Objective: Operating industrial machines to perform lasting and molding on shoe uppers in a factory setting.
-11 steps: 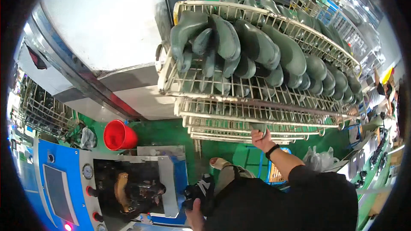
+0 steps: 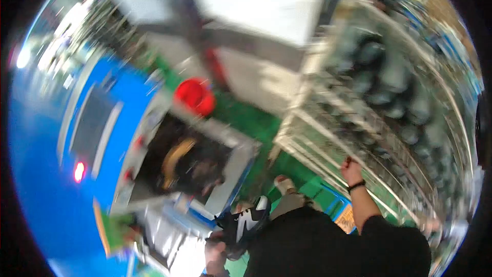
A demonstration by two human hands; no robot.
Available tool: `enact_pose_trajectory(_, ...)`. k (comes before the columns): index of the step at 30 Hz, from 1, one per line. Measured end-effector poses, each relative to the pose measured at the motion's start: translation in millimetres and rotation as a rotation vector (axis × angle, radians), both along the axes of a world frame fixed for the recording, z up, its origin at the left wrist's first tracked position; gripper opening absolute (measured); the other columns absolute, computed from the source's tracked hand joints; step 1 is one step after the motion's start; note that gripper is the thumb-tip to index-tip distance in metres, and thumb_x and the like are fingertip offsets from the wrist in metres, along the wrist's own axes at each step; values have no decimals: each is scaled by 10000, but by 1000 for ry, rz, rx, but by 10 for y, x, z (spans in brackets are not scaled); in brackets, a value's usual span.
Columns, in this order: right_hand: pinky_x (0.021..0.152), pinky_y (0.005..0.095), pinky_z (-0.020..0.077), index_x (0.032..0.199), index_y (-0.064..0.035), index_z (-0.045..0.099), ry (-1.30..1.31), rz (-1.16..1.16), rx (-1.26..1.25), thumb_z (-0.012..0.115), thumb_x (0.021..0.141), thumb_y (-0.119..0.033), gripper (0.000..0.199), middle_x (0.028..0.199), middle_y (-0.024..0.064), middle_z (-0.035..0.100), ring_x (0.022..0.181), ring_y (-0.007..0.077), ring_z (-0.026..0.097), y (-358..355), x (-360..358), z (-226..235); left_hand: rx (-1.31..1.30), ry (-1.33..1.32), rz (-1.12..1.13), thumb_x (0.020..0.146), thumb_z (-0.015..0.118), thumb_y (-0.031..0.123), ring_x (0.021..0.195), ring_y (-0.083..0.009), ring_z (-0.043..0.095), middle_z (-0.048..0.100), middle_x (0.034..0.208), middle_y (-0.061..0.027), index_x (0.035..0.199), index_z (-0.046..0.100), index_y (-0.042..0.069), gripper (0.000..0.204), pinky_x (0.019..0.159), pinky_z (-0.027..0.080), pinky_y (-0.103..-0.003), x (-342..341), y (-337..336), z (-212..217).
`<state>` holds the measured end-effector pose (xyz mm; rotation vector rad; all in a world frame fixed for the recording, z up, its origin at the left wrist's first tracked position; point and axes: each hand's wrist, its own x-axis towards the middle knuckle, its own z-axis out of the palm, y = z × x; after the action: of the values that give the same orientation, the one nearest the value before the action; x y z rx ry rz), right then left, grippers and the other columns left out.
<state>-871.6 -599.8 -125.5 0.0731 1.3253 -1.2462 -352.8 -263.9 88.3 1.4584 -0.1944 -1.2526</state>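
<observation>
L hand [image 2: 216,256] is closed around a black-and-white shoe [image 2: 242,224], gripping it from below near the sole, low in the frame and close to the body; fingers are partly hidden, so how firm the hold is can't be told. R hand [image 2: 351,168] is up at the wire rack [image 2: 328,149], fingers curled at a lower shelf edge w/ a dark band on the wrist; whether it actually clasps a wire or just touches is unclear bc of blur. The rack carries rows of grey-green shoe forms [image 2: 394,77] above the hand. Left of the shoe sits a blue machine [image 2: 56,138] w/ an open dark chamber [image 2: 184,159], a red bucket [image 2: 195,96] beyond it on the green floor [image 2: 246,118]. Risks, as I judge them: the whole view is smeared, so the head is turning fast, and a one-handed hold on the shoe could slip; the shoe could knock the chamber's frame, being near it; the R hand could catch on the wire shelf, or jolt the rack and shake the forms loose.
</observation>
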Motion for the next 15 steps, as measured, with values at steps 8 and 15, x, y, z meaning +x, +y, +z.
enact_pose_trajectory(8,687,281,507,1051,22,618,348,1318,-907,642,933,-58,145,872,87,650,763,152,629,789,3928,2646,534,-914,467,776,810,239,944,-271,625,611,1185,-162,908,649,-47,354,838,492,-355,1039,2079,-619)
enact_pose_trajectory(15,1049,483,400,1164,33,640,1156,927,-2149,653,858,-125,344,1271,223,605,1234,405,546,1323,6410,4075,1006,-517,-406,824,683,511,656,-321,693,697,733,-191,897,715,-11,527,675,553,-411,1947,2576,-694)
